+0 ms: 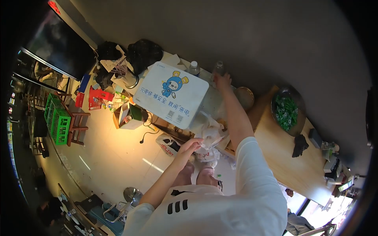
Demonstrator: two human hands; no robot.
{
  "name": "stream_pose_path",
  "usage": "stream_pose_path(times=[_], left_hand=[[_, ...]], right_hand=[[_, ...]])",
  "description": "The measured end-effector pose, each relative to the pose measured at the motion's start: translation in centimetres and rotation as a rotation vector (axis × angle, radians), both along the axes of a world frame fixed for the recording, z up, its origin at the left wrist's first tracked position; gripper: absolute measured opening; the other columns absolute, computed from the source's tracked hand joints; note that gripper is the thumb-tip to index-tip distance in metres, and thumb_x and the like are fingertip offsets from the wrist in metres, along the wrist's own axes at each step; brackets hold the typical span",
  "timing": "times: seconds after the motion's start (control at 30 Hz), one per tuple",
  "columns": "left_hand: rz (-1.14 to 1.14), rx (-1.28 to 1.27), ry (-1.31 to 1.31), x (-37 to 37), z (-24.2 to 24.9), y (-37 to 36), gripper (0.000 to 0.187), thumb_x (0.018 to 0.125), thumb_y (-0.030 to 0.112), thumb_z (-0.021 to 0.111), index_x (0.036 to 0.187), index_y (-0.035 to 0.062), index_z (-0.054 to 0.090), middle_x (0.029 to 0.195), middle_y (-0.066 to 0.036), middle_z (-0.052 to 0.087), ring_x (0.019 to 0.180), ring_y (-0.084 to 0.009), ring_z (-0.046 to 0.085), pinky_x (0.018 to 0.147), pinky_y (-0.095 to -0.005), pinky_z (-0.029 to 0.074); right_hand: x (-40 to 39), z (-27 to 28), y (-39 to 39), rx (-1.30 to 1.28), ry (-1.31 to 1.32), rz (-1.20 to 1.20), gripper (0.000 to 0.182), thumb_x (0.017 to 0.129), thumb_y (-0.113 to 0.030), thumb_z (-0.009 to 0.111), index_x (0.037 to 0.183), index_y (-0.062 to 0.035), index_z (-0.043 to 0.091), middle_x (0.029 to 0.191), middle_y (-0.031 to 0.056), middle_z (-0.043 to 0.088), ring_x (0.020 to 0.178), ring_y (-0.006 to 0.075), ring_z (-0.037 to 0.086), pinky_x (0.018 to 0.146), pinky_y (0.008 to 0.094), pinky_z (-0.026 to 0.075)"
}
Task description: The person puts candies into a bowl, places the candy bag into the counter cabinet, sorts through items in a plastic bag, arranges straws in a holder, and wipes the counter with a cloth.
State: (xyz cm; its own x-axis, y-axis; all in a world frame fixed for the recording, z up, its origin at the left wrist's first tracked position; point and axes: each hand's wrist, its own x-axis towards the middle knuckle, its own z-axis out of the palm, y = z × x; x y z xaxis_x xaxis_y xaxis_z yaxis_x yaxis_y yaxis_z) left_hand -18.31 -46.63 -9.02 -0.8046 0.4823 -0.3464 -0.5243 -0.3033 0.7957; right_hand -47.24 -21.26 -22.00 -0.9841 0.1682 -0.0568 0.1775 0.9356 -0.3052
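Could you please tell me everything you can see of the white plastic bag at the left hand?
The plastic bag looks thin, whitish and partly see-through, crumpled and loosely bunched. It sits near a corner of the printed white board, and the left hand appears to pinch its near edge. Its contents cannot be made out.

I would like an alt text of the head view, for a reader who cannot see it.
A person's right hand is at a clear bottle, while the left hand holds a pale plastic bag. Near them lies a white panel printed with a blue cartoon figure; at right, a bowl of green items is on a wooden counter.
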Motion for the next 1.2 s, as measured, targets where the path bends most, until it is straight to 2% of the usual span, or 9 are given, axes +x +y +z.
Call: stream_pose_path(times=[0.07, 0.1, 0.17, 0.3, 0.57, 0.83, 0.93, 1.07, 1.2], left_hand=[[-0.03, 0.029, 0.049, -0.5, 0.5, 0.2, 0.031, 0.093, 0.013, 0.038, 0.12, 0.0034, 0.05, 0.123, -0.007, 0.051, 0.115, -0.0147, 0.045, 0.101, -0.0321, 0.033], [-0.022, 0.061, 0.042, -0.5, 0.2, 0.2, 0.031, 0.095, 0.019, 0.044, 0.12, 0.0019, 0.051, 0.121, -0.006, 0.051, 0.113, -0.0141, 0.047, 0.1, -0.0308, 0.035], [-0.033, 0.03, 0.015, -0.4, -0.1, 0.4, 0.031, 0.094, 0.018, 0.042, 0.12, 0.003, 0.051, 0.122, -0.006, 0.051, 0.113, -0.0142, 0.046, 0.101, -0.0315, 0.034], [-0.026, 0.012, 0.014, -0.8, 0.0, 0.3, 0.032, 0.093, 0.018, 0.04, 0.12, 0.004, 0.051, 0.123, -0.006, 0.051, 0.114, -0.0144, 0.045, 0.101, -0.0327, 0.032], [0.017, -0.016, 0.006, -0.8, 0.4, 0.2, 0.032, 0.095, 0.019, 0.042, 0.119, -0.0006, 0.051, 0.121, -0.008, 0.052, 0.112, -0.0152, 0.048, 0.099, -0.0308, 0.036], [0.032, 0.018, 0.03, -0.3, -0.6, -0.4, 0.032, 0.097, 0.021, 0.04, 0.12, 0.0011, 0.052, 0.124, -0.008, 0.052, 0.116, -0.016, 0.047, 0.1, -0.0309, 0.035], [0.009, 0.02, 0.04, -0.4, -0.3, -0.7, 0.032, 0.096, 0.019, 0.04, 0.121, 0.0015, 0.051, 0.124, -0.008, 0.052, 0.117, -0.015, 0.046, 0.101, -0.0308, 0.034], [-0.081, -0.014, -0.015, -1.6, -1.1, -2.0, 0.033, 0.094, 0.021, 0.041, 0.12, 0.0039, 0.055, 0.124, -0.004, 0.052, 0.11, -0.0127, 0.047, 0.098, -0.0268, 0.034], [-0.207, 0.006, 0.029, -3.9, -1.3, -3.1, 0.036, 0.093, 0.028, 0.043, 0.117, 0.0055, 0.058, 0.122, -0.004, 0.053, 0.113, -0.0142, 0.045, 0.101, -0.0295, 0.03]], right_hand=[[-1.1, 0.5, -0.1, -0.013, 0.016, 0.009, 0.044, 0.087, -0.029, 0.052, 0.13, -0.0374, 0.046, 0.138, 0.0272, 0.028, 0.124, 0.0424, 0.029, 0.099, 0.0547, 0.027], [-1.5, 0.6, -0.2, -0.013, 0.016, 0.011, 0.044, 0.087, -0.029, 0.052, 0.13, -0.0374, 0.046, 0.138, 0.0272, 0.028, 0.124, 0.0424, 0.029, 0.099, 0.0547, 0.027], [-2.1, 1.0, -0.3, -0.048, -0.069, 0.016, 0.046, 0.087, -0.031, 0.051, 0.132, -0.0378, 0.043, 0.14, 0.0278, 0.025, 0.126, 0.0426, 0.026, 0.101, 0.0545, 0.025], [-2.6, 0.3, -0.3, -0.118, -0.11, -0.03, 0.053, 0.088, -0.042, 0.049, 0.138, -0.0423, 0.031, 0.147, 0.0215, 0.013, 0.133, 0.0412, 0.017, 0.102, 0.0564, 0.022], [2.9, 2.6, 0.2, -0.195, -0.03, -0.038, 0.05, 0.088, -0.046, 0.048, 0.136, -0.0435, 0.034, 0.147, 0.0186, 0.015, 0.133, 0.0393, 0.018, 0.102, 0.0575, 0.02], [10.1, 12.5, 1.1, -0.23, 0.133, 0.12, 0.045, 0.09, -0.047, 0.045, 0.134, -0.0416, 0.04, 0.143, 0.0174, 0.025, 0.131, 0.0348, 0.022, 0.102, 0.0515, 0.02], [13.3, 17.1, 0.9, -0.283, 0.14, 0.182, 0.042, 0.093, -0.045, 0.039, 0.135, -0.0401, 0.039, 0.143, 0.021, 0.024, 0.132, 0.0359, 0.022, 0.105, 0.0508, 0.017], [17.7, 20.7, 0.8, -0.357, 0.144, 0.227, 0.043, 0.096, -0.044, 0.033, 0.137, -0.0348, 0.039, 0.142, 0.0202, 0.024, 0.133, 0.0349, 0.022, 0.106, 0.0487, 0.014], [23.0, 22.9, 0.1, -0.354, 0.1, 0.292, 0.044, 0.096, -0.043, 0.03, 0.138, -0.0314, 0.039, 0.143, 0.0189, 0.023, 0.134, 0.0354, 0.021, 0.107, 0.0481, 0.012]])
